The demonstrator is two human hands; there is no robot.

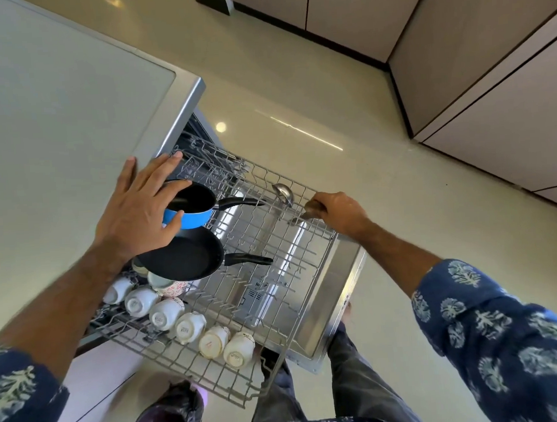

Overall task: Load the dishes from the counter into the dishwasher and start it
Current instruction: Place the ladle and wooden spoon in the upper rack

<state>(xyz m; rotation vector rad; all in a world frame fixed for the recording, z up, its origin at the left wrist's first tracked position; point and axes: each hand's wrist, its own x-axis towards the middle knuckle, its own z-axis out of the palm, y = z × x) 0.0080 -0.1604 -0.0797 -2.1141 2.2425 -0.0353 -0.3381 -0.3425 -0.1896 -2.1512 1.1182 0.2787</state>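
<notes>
The dishwasher's upper rack (282, 243) is pulled out over the open door (329, 309). A blue saucepan (192, 212) and a black frying pan (182, 260) sit in it at the left. A row of several white cups (161, 316) lies along its near edge. A metal ladle (284, 191) rests at the rack's far side. My left hand (140, 206) hovers over the saucepan with fingers spread, the thumb near its blue wall. My right hand (339, 212) is curled round the ladle's handle end at the rack's far edge.
The pale counter (52, 110) runs along the left, above the dishwasher. Glossy floor (328, 93) lies beyond, with cabinets (490, 67) at the right. My legs and a dark patterned object (172, 413) are below the rack.
</notes>
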